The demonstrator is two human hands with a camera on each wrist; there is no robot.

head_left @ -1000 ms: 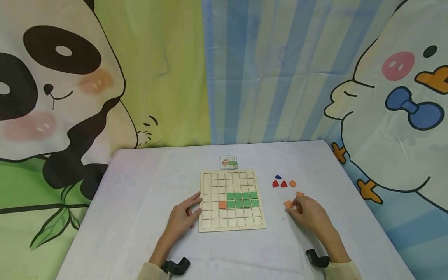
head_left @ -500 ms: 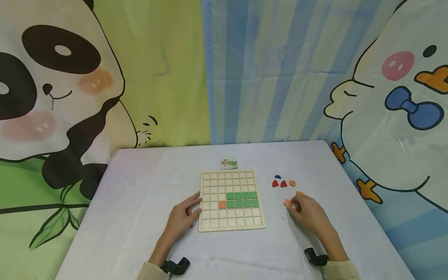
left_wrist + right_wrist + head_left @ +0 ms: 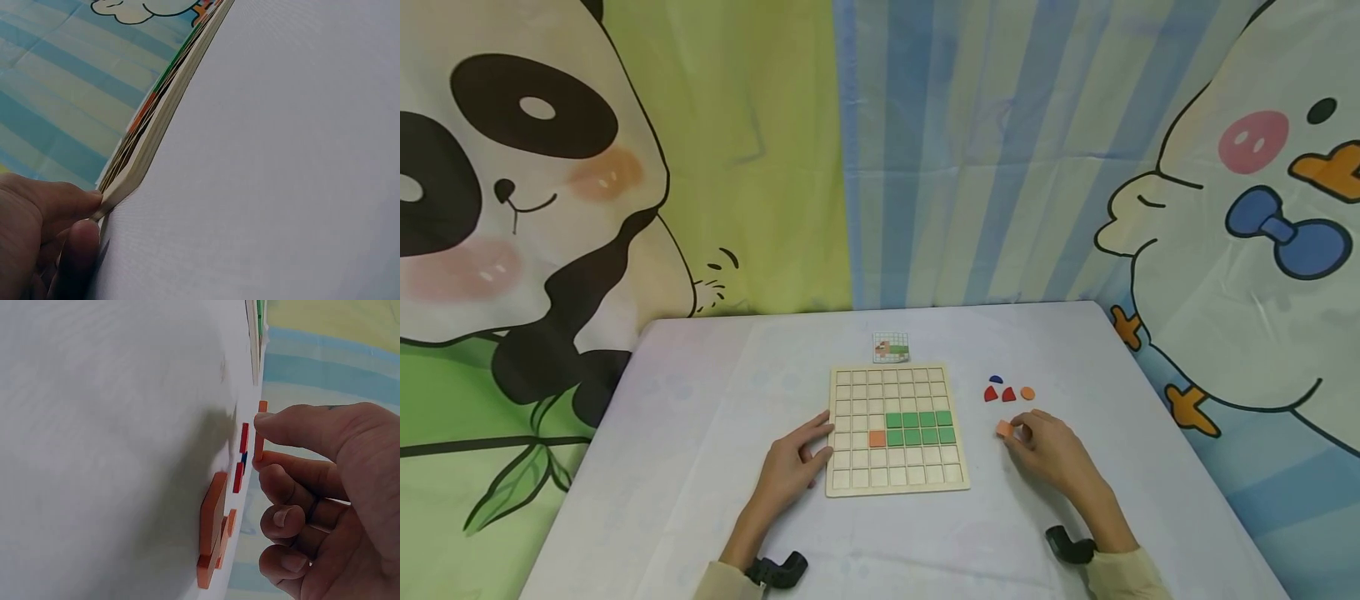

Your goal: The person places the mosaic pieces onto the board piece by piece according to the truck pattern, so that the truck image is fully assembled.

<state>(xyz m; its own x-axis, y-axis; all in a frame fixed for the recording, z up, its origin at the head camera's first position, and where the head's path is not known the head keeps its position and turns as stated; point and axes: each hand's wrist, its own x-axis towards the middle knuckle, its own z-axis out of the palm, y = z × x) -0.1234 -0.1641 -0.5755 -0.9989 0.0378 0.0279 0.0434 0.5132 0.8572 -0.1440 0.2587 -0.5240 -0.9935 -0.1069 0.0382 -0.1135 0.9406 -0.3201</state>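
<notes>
Over the white table (image 3: 685,433), the right hand (image 3: 1054,450) pinches an orange tile (image 3: 1003,429) to the right of, and apart from, the gridded board (image 3: 895,459), whose left edge the left hand (image 3: 790,462) touches with relaxed fingers

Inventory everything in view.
Table: 1, white, centre
Board: 1, beige, on table
Tiles: 8, green, on board
Square: 1, orange, on board
Card: 1, multicoloured, beyond board
Half-disc: 1, blue, board's right
Wedges: 2, red, near half-disc
Disc: 1, orange, beside wedges
Held tile: 1, orange, pinched
Loose pieces: count unclear, orange, on table
Cartoons: 2, multicoloured, on backdrop
Sleeves: 2, beige, forearms
Wrist devices: 2, black, wrists
Left hand: 1, board edge
Right hand: 1, holding tile
</notes>
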